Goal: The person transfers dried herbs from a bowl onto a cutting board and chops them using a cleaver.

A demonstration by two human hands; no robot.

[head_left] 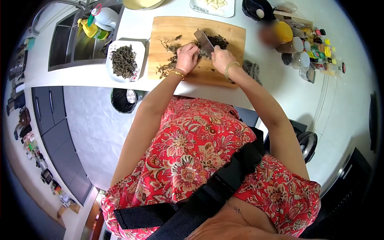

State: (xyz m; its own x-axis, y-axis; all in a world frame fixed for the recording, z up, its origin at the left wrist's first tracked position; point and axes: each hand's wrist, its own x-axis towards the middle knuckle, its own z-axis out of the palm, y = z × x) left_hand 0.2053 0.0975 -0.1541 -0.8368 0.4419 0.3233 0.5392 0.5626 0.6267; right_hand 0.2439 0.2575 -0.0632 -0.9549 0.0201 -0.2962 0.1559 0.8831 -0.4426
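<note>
My right hand is closed round the handle of a cleaver, whose broad blade points up and left over the wooden cutting board. Close to the left of the blade, my left hand presses down with curled fingers on dark chopped greens. More of the dark greens lie on the far side of the blade, with loose bits scattered over the board's left part. A white dish left of the board holds a heap of dark shredded food.
Bottles and jars crowd the counter's right side. A black bowl and a plate of pale pieces stand behind the board. The sink, detergent bottle and bin are leftward; a dark cloth lies right.
</note>
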